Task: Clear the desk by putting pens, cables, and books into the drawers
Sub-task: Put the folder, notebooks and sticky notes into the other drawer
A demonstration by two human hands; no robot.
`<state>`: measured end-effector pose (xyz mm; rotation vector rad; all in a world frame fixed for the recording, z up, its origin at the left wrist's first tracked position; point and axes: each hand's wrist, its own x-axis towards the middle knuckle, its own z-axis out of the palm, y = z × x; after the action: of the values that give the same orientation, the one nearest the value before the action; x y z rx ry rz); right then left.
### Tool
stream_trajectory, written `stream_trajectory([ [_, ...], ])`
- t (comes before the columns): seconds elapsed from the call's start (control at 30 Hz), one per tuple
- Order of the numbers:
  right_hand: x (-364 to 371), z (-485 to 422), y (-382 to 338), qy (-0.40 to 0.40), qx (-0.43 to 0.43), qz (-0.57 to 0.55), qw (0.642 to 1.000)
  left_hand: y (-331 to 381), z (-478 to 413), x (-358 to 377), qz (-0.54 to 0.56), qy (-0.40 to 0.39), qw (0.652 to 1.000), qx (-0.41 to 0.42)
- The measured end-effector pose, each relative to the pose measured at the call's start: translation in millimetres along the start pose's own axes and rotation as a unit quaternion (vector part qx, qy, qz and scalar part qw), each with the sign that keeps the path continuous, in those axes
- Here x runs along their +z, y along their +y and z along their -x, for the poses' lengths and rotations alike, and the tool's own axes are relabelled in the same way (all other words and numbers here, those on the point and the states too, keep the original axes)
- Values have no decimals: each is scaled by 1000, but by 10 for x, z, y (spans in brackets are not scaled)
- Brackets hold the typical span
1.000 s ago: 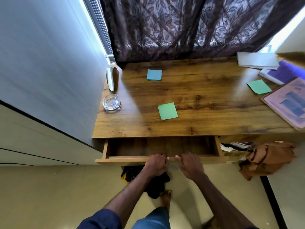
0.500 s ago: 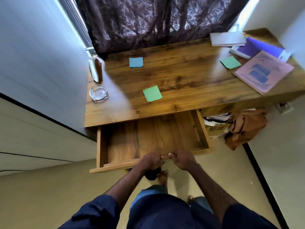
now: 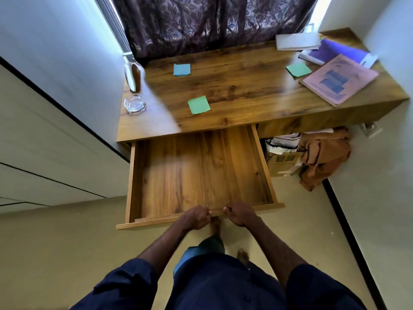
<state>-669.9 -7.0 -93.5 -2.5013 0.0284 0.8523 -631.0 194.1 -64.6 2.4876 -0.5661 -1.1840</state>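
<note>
While both hands grip the front edge of the drawer (image 3: 201, 171), the risk, as I judge it, is that the drawer comes out too far. In the head view, the only view, the left hand (image 3: 194, 218) and the right hand (image 3: 240, 214) are each curled tightly around the front board, close beside each other near its middle. The drawer stands very far out from the desk (image 3: 245, 104) and looks empty. With more pulling it may leave its runners and tip down toward the bare feet under it.

The books (image 3: 339, 80) lie at the right end of the desk, well apart from the drawer: 1 pink, 1 purple, 1 pale. 3 sticky notes (image 3: 199, 105) are spread on the top, and a glass ashtray (image 3: 134, 105) sits at the left. I see no pens or cables. The picture is blurred, and the brown cloth (image 3: 324, 157) below the desk hides what is behind it.
</note>
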Motion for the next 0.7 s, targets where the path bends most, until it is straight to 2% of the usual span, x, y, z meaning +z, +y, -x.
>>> stream_trajectory([
  [0.27, 367, 560, 150, -30, -9, -33, 999, 93, 355, 629, -27, 12, 999, -42],
  [0.5, 326, 623, 98, -39, -9, -24, 999, 109, 360, 584, -15, -5, 1000, -26],
  [0.7, 426, 735, 73, 2, -6, -12, 1000, 31, 252, 496, -30, -50, 998, -14],
])
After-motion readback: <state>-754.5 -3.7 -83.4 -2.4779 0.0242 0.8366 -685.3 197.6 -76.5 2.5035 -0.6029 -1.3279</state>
